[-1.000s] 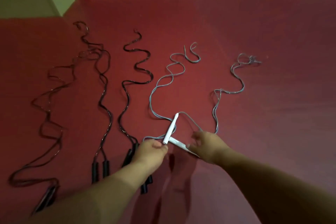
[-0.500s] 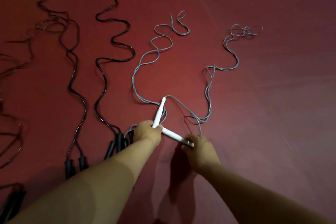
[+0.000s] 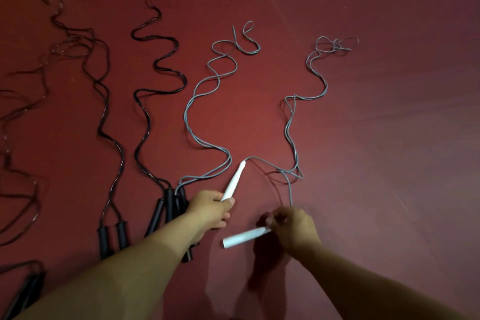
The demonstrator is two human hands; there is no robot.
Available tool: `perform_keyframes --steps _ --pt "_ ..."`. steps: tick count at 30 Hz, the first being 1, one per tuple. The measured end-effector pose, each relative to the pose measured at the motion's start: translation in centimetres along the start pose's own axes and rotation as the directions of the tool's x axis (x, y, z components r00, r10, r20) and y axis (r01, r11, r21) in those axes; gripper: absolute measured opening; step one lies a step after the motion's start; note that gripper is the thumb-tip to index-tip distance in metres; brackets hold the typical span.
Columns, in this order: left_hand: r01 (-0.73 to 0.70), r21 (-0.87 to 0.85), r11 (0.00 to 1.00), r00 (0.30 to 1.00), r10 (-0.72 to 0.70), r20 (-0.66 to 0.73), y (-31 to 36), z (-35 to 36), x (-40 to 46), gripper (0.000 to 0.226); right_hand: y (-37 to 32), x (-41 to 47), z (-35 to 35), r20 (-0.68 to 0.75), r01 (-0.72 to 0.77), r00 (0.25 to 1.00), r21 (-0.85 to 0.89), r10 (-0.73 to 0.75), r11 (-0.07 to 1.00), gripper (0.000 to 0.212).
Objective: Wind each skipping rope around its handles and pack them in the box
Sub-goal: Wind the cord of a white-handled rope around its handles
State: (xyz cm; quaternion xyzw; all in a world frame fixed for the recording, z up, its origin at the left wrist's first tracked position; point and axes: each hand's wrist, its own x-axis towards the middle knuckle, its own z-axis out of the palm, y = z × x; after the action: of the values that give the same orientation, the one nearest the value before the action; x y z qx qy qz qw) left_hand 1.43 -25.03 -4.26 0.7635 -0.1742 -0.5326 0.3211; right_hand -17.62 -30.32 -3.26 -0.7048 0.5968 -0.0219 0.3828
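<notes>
Several skipping ropes lie stretched out on a red floor. My left hand (image 3: 211, 209) grips one white handle (image 3: 233, 182), whose tip points up and away. My right hand (image 3: 294, 230) holds the other white handle (image 3: 245, 236), which points left and is blurred. Both handles belong to a grey rope (image 3: 292, 122) that snakes away to a tangle at the far right. A second grey rope (image 3: 205, 96) runs left of it, ending at black handles (image 3: 181, 200) partly hidden behind my left hand. No box is in view.
Two black ropes (image 3: 145, 112) with black handles (image 3: 114, 238) lie to the left, and thinner dark ropes (image 3: 23, 122) sprawl at the far left edge. A further pair of dark handles (image 3: 23, 291) sits at the bottom left corner. Red floor stretches to the right.
The two white handles, crossed a second ago, have come apart. My right hand drew its handle down and toward me, and the view tilted downward, cutting off the wall.
</notes>
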Motion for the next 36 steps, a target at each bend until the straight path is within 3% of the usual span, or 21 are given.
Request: perform_keyframes --steps 2,5,12,17,19,21,23,26,33,36 --pt "0.045 0.036 0.998 0.997 -0.047 0.064 -0.4 0.2 -1.4 0.017 0.1 -1.1 -0.2 0.018 -0.062 0.998 0.174 0.06 0.983 0.033" --pt "0.031 0.21 0.977 0.993 -0.053 0.102 -1.0 0.4 -3.3 0.026 -0.2 -2.8 -0.3 0.045 -0.098 0.995 0.436 0.087 0.894 0.024" --pt "-0.259 0.543 0.799 0.961 0.157 0.227 1.2 -2.8 -11.3 0.007 -4.3 -7.3 -4.5 0.115 -0.031 0.99 0.728 -0.078 0.685 0.01" --pt "-0.331 0.37 0.868 0.932 0.239 0.273 5.9 -6.5 -22.4 0.008 -8.2 -12.5 -9.1 0.082 0.115 0.954 0.79 -0.289 0.603 0.01" --pt "-0.392 0.406 0.826 0.918 0.319 0.237 7.3 -8.4 -26.6 0.01 -9.6 -14.9 -10.3 0.012 0.288 0.916 0.679 -0.402 0.676 0.024" --pt "-0.437 0.422 0.795 0.899 0.4 0.176 8.4 -10.4 -31.3 0.013 -11.3 -17.3 -12.2 -0.112 0.561 0.824 0.297 -0.556 0.772 0.038" --pt "-0.46 0.377 0.804 0.884 0.454 0.11 9.4 -12.1 -35.2 0.014 -13.0 -19.5 -14.6 -0.184 0.702 0.701 0.006 -0.689 0.713 0.051" --pt "-0.512 0.339 0.789 0.85 0.522 0.069 10.9 -13.6 -40.3 0.016 -15.0 -22.3 -18.8 -0.153 0.753 0.598 -0.229 -0.787 0.617 0.052" --pt "-0.623 0.214 0.753 0.774 0.633 0.027 11.5 -14.4 -46.8 0.02 -20.3 -29.9 -25.1 0.062 0.768 0.638 -0.13 -0.768 0.627 0.004" --pt "-0.658 0.062 0.75 0.75 0.661 -0.039 11.6 -15.0 -47.9 0.022 -23.4 -31.7 -25.6 0.133 0.777 0.627 -0.167 -0.767 0.607 0.026"
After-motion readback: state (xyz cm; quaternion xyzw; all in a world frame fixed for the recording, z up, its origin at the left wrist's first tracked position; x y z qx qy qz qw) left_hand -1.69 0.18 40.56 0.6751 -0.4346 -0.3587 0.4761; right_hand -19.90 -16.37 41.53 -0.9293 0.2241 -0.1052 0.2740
